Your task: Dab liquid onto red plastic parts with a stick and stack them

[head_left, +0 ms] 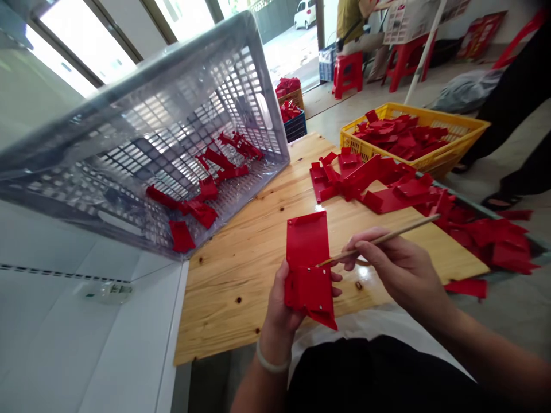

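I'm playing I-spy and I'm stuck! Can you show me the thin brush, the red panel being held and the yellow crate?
Thin brush (400, 233): head view, on its handle.
Red panel (307, 246): head view, on its flat upper part.
Yellow crate (456, 149): head view, on its outer wall.

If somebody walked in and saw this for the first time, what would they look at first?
Probably the bright red piece in the middle, held in the left hand while the right hand holds a thin brush with its tip at the piece. Then perhaps the big grey crate tipped on its side at the left, and the heap of red pieces at the right, near a yellow crate.
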Tool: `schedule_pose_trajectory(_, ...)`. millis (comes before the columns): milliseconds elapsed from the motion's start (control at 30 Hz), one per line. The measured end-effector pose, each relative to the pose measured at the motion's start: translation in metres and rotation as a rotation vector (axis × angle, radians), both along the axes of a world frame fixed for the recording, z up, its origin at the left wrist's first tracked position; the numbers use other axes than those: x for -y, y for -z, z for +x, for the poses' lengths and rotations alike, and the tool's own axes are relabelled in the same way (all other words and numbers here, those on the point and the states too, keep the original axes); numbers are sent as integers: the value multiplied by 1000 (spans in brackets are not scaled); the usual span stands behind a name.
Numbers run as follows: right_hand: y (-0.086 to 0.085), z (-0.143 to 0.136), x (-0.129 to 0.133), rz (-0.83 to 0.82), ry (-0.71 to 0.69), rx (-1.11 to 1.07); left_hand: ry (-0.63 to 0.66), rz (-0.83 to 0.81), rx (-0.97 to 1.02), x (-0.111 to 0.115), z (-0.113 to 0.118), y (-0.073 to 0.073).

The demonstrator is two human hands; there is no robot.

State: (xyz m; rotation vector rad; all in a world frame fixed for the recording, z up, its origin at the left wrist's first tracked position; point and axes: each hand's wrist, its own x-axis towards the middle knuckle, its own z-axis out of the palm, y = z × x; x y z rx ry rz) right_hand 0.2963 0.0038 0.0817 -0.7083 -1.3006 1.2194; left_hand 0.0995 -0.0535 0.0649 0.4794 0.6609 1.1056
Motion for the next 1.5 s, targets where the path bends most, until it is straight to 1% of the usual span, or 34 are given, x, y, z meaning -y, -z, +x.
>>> schedule_pose_trajectory(200, -2, 0, 0, -17, -4, -21, -13, -23, 9, -1, 0, 0)
schedule_pose_trajectory(367, 0, 0, 0, -36, 2, -17, -30, -36, 16, -1, -1, 0)
schedule_pose_trajectory(467, 3, -1, 0, -50, -1, 5, -29, -30, 6, -1, -1, 4)
schedule_pose_trajectory(600, 6, 1, -1, -57, 0, 28, 15, -8, -14, -1, -2, 9)
schedule_pose_trajectory(667, 5, 9, -4, -63, 36, 25, -15, 23, -36, -5, -6, 8)
schedule_pose_trajectory(733, 6, 22, -11, -66, 147, -9, -54, 42, -93, -16, -13, 4)
schedule_pose_trajectory(800, 11, 38, -17, -64, 270, -57, -27, 16, -191, -35, -21, 1)
schedule_pose_trajectory(867, 19, 55, -21, -66, 355, -96, 47, -5, -349, -64, -25, -1)
schedule_pose_trajectory(933, 31, 69, -22, -82, 403, -76, 88, 52, -563, -100, -23, -2)
schedule_pose_trajectory(1033, 49, 83, -17, -113, 447, 23, 66, 211, -815, -162, -7, -4)
schedule_pose_trajectory(1133, 64, 91, -15, -133, 471, 73, 55, 337, -961, -223, 27, -10)
schedule_pose_trajectory(1200, 70, 95, -16, -125, 465, 67, 70, 419, -1085, -258, 59, -14)
schedule_pose_trajectory(1267, 74, 96, -18, -111, 452, 58, 76, 501, -1214, -286, 95, -16)
schedule_pose_trajectory(1333, 76, 97, -19, -112, 432, 62, 74, 577, -1339, -306, 131, -15)
schedule_pose_trajectory(1400, 77, 95, -19, -125, 411, 70, 80, 635, -1452, -320, 161, -9)
schedule_pose_trajectory(1500, 76, 92, -17, -160, 388, 63, 125, 708, -1587, -332, 190, 2)
